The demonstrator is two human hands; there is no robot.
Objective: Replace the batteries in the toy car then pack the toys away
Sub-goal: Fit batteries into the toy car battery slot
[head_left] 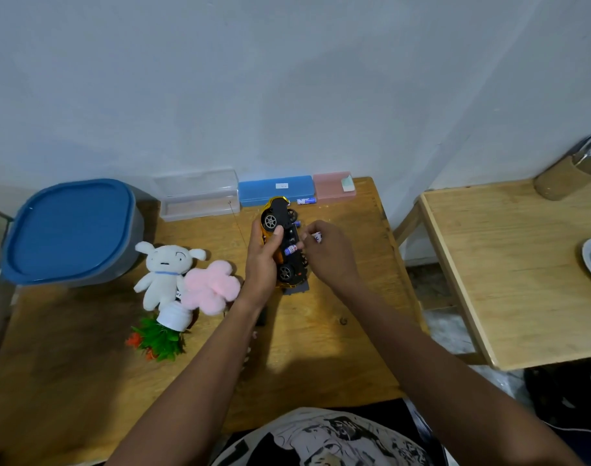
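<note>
Head view, centre: left grip [265, 260] clasps toy car [280, 210] belly-up to expose its bay; right grip [324, 250] pinches battery [291, 249].

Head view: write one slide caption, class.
Left hand holds upturned toy car; right hand pinches a battery at its underside.

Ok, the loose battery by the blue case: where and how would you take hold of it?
Take the battery by its middle, pinching from above, thumb on the near side. It lies flat on the table, long axis left to right, close in front of the blue case and pink case, so the far side looks tight; rolling it nearer first may help.
</note>
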